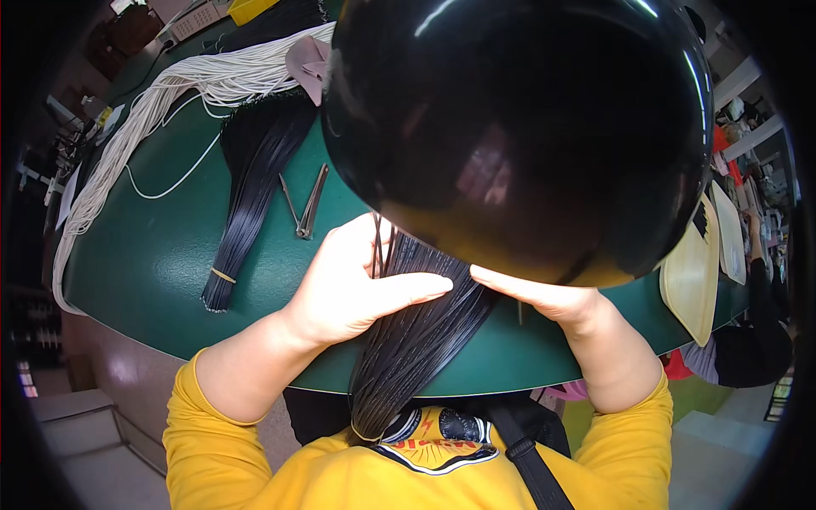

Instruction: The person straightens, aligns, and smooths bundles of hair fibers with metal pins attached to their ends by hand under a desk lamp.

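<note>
Fingertips of right hand (pixel 544 297) and upper black strand bundle (pixel 425 323) behind glossy black dome (pixel 518 127)

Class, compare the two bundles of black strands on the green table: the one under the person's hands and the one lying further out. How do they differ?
The near bundle lies under the left hand and right hand, its end hanging past the table edge; the far bundle lies untouched, wholly on the table. The far bundle has a yellow band near its narrow end and fans out at the top; the near bundle's top is hidden behind a glossy black dome. Both are long, dark and thin-stranded.
</note>
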Demonstrator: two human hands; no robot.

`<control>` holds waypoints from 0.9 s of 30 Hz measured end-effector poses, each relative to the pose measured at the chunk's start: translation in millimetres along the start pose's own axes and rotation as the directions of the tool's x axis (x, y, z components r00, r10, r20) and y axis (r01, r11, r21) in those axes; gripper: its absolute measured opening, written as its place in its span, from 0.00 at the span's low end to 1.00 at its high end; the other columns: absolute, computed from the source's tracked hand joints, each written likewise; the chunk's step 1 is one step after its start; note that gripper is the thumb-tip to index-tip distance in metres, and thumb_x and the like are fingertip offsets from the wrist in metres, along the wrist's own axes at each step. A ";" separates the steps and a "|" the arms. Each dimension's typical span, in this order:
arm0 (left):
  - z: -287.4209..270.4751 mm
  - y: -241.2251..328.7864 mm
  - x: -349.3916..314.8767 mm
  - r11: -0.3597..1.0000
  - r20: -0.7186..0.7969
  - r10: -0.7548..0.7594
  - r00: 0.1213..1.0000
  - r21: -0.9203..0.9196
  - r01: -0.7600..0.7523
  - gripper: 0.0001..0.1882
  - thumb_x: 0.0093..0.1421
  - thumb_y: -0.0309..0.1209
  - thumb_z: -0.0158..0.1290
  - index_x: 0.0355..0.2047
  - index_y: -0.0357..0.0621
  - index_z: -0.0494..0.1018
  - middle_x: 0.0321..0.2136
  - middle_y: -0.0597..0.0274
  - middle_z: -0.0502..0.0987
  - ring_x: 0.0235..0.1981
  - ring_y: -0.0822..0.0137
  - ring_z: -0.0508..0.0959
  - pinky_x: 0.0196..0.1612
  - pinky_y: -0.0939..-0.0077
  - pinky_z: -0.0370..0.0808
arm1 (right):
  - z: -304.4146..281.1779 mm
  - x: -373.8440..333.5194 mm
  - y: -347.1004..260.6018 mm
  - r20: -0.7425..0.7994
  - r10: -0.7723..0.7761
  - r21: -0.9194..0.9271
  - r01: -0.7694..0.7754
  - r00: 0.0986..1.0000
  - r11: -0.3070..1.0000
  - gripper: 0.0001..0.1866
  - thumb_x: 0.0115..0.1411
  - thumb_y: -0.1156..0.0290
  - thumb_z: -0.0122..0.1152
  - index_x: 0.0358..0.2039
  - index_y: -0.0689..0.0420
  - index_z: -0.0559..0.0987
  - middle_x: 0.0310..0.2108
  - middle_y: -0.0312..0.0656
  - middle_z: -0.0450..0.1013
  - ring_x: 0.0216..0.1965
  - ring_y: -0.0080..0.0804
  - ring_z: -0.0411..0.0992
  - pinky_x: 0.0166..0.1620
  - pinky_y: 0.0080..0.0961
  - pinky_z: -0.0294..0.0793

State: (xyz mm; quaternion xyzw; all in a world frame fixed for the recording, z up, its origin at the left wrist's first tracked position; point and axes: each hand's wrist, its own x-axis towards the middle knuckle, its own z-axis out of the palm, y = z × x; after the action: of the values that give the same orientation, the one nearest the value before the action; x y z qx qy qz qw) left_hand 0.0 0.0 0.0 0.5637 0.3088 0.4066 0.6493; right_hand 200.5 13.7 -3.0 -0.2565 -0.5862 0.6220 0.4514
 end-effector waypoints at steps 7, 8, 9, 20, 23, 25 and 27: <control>0.3 -0.8 -1.1 0.999 -0.021 -0.024 0.999 0.043 0.025 0.15 0.48 0.17 0.52 0.37 0.31 0.65 0.32 0.59 0.72 0.33 0.75 0.72 0.37 0.83 0.70 | -2.0 -0.4 4.3 -0.004 0.110 -0.047 -0.110 0.994 0.993 0.13 0.47 0.80 0.58 0.36 0.65 0.71 0.31 0.38 0.70 0.30 0.18 0.67 0.32 0.13 0.67; 0.6 -0.1 -1.7 0.996 -0.026 -0.043 0.999 0.074 0.045 0.14 0.48 0.17 0.52 0.37 0.32 0.65 0.32 0.59 0.72 0.33 0.75 0.72 0.37 0.83 0.70 | -2.0 -1.0 4.7 0.007 0.048 -0.097 -0.047 0.999 0.994 0.13 0.47 0.80 0.58 0.35 0.65 0.71 0.31 0.38 0.70 0.30 0.18 0.67 0.32 0.13 0.67; 0.8 -0.9 -1.5 0.996 -0.025 -0.041 0.999 0.073 0.042 0.14 0.48 0.17 0.52 0.37 0.32 0.65 0.32 0.59 0.72 0.33 0.75 0.72 0.37 0.83 0.70 | -2.5 -1.3 2.5 0.007 0.047 -0.100 -0.046 0.999 0.994 0.13 0.47 0.80 0.58 0.35 0.65 0.71 0.31 0.38 0.70 0.30 0.18 0.67 0.32 0.13 0.67; -5.3 -5.3 -3.1 1.000 -0.047 0.000 0.999 -0.011 0.000 0.11 0.50 0.18 0.50 0.36 0.32 0.67 0.31 0.60 0.72 0.32 0.75 0.72 0.37 0.83 0.70 | -1.1 -2.4 8.6 -0.053 0.103 0.057 -0.100 0.993 0.993 0.17 0.47 0.80 0.56 0.40 0.64 0.68 0.35 0.39 0.68 0.34 0.22 0.67 0.38 0.18 0.67; -1.8 -1.7 -0.2 0.993 -0.002 0.021 1.000 0.116 -0.021 0.12 0.49 0.17 0.51 0.35 0.31 0.66 0.31 0.59 0.72 0.33 0.75 0.72 0.37 0.83 0.70 | -1.1 0.3 -4.3 0.009 0.030 -0.100 -0.029 1.000 0.995 0.20 0.47 0.81 0.57 0.43 0.64 0.66 0.37 0.40 0.68 0.36 0.23 0.67 0.39 0.18 0.67; -0.2 -1.8 -1.3 0.997 -0.022 0.008 1.000 0.073 -0.006 0.12 0.49 0.16 0.51 0.35 0.31 0.66 0.31 0.59 0.72 0.33 0.75 0.72 0.37 0.83 0.70 | 2.8 1.4 -4.6 -0.008 0.055 -0.048 -0.055 0.998 0.997 0.20 0.46 0.81 0.58 0.42 0.64 0.67 0.37 0.40 0.68 0.36 0.23 0.67 0.39 0.19 0.67; 1.7 -1.4 -1.5 1.000 -0.042 -0.008 0.999 0.027 0.009 0.12 0.48 0.16 0.51 0.35 0.31 0.65 0.31 0.59 0.72 0.33 0.74 0.72 0.38 0.83 0.70 | 2.9 1.7 -3.8 -0.025 0.083 0.003 -0.083 0.996 0.997 0.20 0.46 0.80 0.59 0.41 0.64 0.67 0.36 0.39 0.68 0.36 0.23 0.67 0.39 0.19 0.67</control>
State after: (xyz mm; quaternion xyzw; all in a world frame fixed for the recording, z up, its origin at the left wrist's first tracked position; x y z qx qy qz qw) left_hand 1.0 -2.1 -1.2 0.5626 0.3300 0.4113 0.6367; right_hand 198.2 13.3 1.5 -0.2879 -0.5685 0.6377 0.4327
